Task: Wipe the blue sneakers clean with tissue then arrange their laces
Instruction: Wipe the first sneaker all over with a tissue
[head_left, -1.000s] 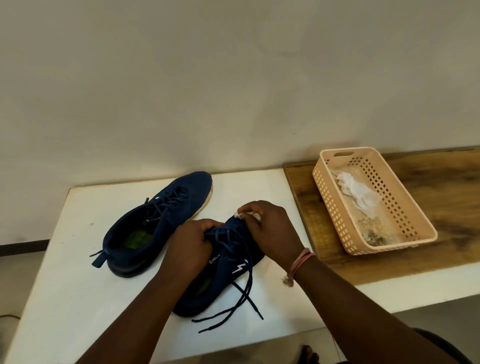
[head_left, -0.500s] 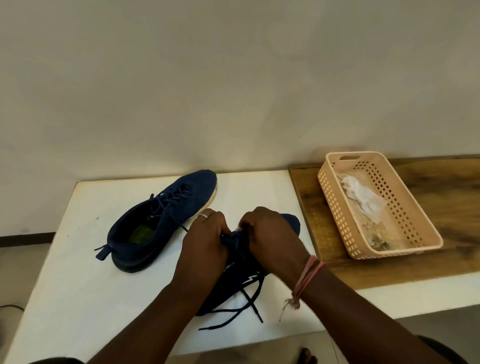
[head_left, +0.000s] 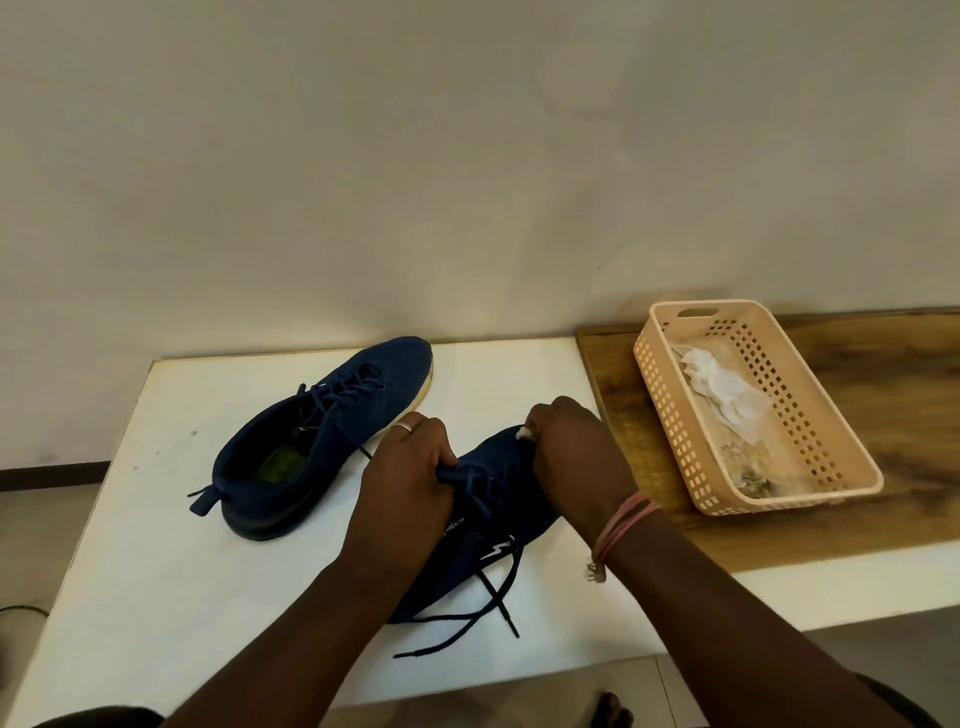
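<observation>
A: How far along is the job?

B: On the flat white worktop (head_left: 156, 545), the nearer navy fabric sneaker (head_left: 498, 519) is steadied by the left hand (head_left: 405, 478), closed on its tongue; a scrap of white tissue (head_left: 521, 433) is pinched by the right hand (head_left: 576, 457). Wiping seems unfinished; the dark laces (head_left: 467, 623) lie loose.

A: Anything nearby?

B: The second navy sneaker (head_left: 322, 436) and a peach perforated plastic basket (head_left: 810, 415); nothing is obstructed.

Tissue (head_left: 521, 432) again visible at right hand (head_left: 574, 457).

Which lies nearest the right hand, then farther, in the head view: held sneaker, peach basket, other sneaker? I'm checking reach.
1. Held sneaker, under the right hand.
2. Peach basket, to its right.
3. Other sneaker, far left.
</observation>
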